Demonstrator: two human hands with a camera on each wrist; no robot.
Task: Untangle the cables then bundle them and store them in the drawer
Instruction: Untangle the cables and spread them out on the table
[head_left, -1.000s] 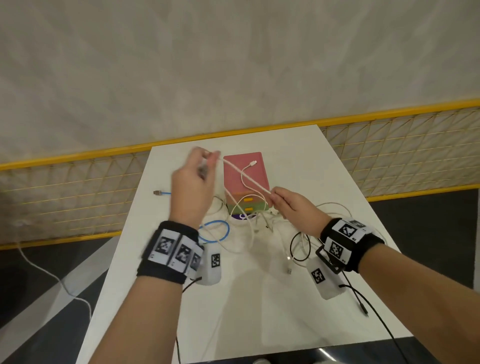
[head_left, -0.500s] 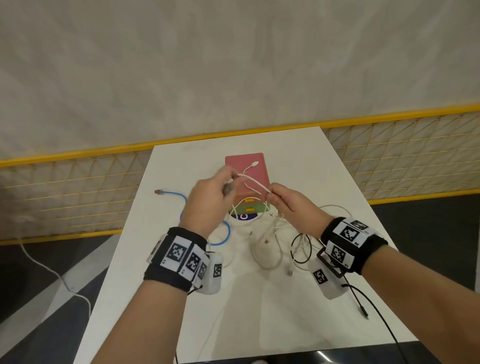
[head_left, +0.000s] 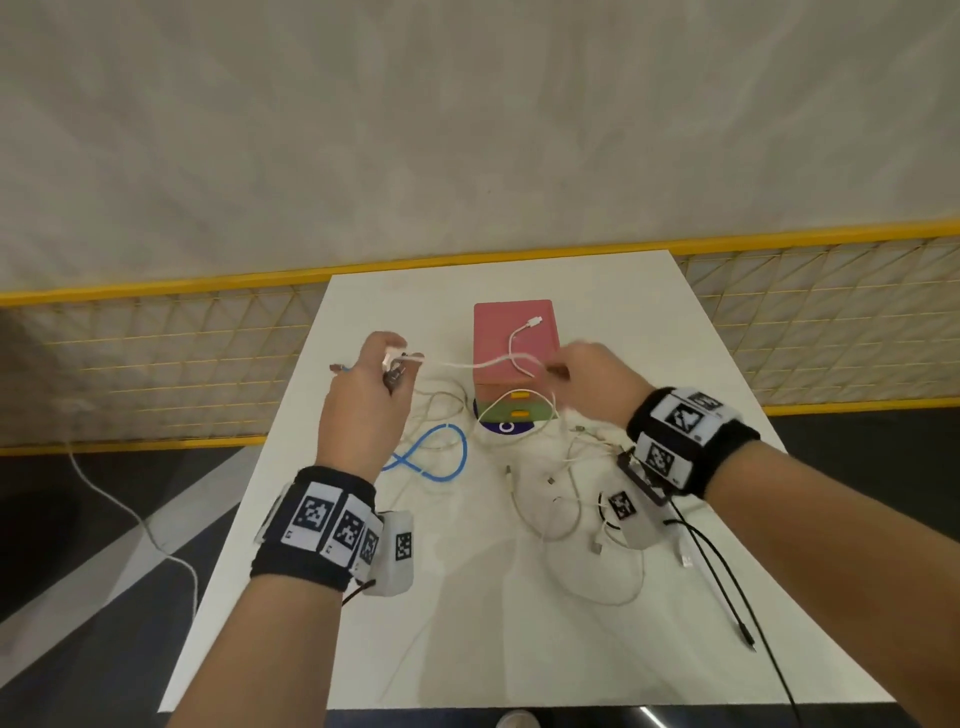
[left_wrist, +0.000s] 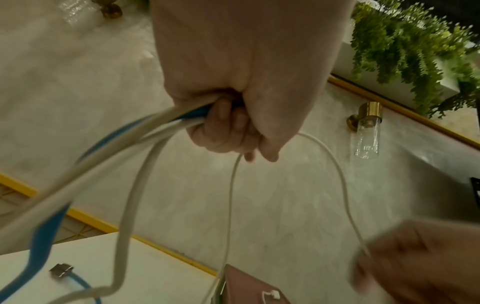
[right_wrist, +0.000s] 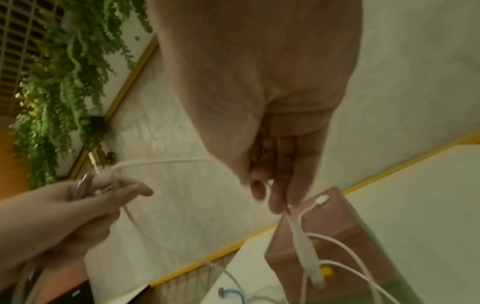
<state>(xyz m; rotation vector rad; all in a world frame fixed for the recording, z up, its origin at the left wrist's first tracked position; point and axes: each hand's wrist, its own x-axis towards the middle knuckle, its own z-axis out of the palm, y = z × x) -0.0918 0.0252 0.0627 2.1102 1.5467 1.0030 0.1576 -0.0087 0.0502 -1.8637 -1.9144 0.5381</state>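
Observation:
A pink drawer box (head_left: 498, 332) with orange-handled drawers stands mid-table. My left hand (head_left: 387, 361) is raised left of it and grips a bunch of cable ends. In the left wrist view these are thick white cables (left_wrist: 135, 185) and a blue cable (left_wrist: 46, 236). My right hand (head_left: 566, 371) pinches a thin white cable (head_left: 457, 365) stretched between both hands above the box's front edge. That cable's plug (head_left: 535, 322) lies on the box top. The blue cable's loops (head_left: 441, 452) lie on the table. A tangle of white cables (head_left: 566, 499) lies under my right wrist.
The white table (head_left: 519, 623) is narrow, with dark floor on both sides and a yellow mesh fence (head_left: 156, 364) behind it. A black cable (head_left: 727, 587) trails to the right front edge. A white cord (head_left: 130, 514) lies on the floor at left.
My left hand dropped to meet the right hand, then drew away to the left, pulling the thin white cable out between them. The right hand shifted slightly right, still pinching.

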